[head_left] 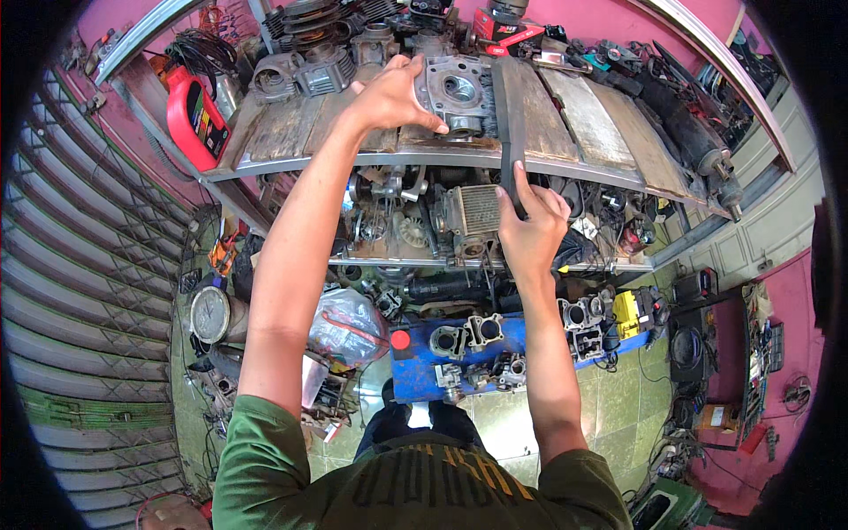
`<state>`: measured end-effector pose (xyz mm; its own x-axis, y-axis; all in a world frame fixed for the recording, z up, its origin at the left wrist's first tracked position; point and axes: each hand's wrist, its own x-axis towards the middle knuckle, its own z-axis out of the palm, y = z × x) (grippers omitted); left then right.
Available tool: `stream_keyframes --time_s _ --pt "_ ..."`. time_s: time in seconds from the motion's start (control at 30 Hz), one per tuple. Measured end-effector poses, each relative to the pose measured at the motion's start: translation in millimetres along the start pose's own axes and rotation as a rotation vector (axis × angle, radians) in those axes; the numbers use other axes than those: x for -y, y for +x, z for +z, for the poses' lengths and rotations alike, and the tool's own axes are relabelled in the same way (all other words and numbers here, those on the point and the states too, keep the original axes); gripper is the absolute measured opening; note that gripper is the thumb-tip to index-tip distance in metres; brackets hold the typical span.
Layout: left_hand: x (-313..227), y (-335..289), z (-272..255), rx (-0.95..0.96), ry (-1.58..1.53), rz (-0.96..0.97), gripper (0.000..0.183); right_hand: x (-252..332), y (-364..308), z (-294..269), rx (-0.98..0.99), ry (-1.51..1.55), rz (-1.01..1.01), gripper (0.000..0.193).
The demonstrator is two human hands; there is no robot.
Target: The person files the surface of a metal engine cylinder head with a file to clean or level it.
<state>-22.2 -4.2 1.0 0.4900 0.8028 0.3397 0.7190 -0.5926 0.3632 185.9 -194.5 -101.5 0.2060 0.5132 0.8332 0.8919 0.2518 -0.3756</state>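
Note:
My left hand [393, 95] grips the left side of a grey metal cylinder head [459, 93] that rests on the wooden top shelf [291, 128]. My right hand [528, 228] holds the lower end of a long dark flat bar [511, 115]. The bar stands upright along the right side of the cylinder head and reaches up past the shelf edge. Both forearms rise from the lower edge of the picture.
More engine cylinders [314, 71] and a red oil bottle [196, 119] sit on the top shelf, a black shock absorber [698, 146] at its right. The lower shelf [415, 261] holds engine parts. Below stand a blue crate [415, 375] of carburettor parts and a plastic bag [349, 325].

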Motion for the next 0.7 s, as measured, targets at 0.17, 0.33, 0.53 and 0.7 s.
stream_keyframes --time_s 0.17,0.33,0.53,0.7 --pt "-7 -23 5 -0.139 0.044 0.020 0.129 4 -6 1 -0.015 0.025 0.000 0.049" --pt "-23 -33 6 -0.172 0.145 0.081 0.129 -6 -15 9 -0.021 0.012 -0.004 0.049" --pt "-21 -35 18 -0.251 0.178 0.115 0.129 -3 -10 27 0.018 0.062 0.072 0.048" --pt "6 -36 27 -0.281 0.086 0.088 0.132 -1 -7 39 0.017 0.064 0.015 0.051"
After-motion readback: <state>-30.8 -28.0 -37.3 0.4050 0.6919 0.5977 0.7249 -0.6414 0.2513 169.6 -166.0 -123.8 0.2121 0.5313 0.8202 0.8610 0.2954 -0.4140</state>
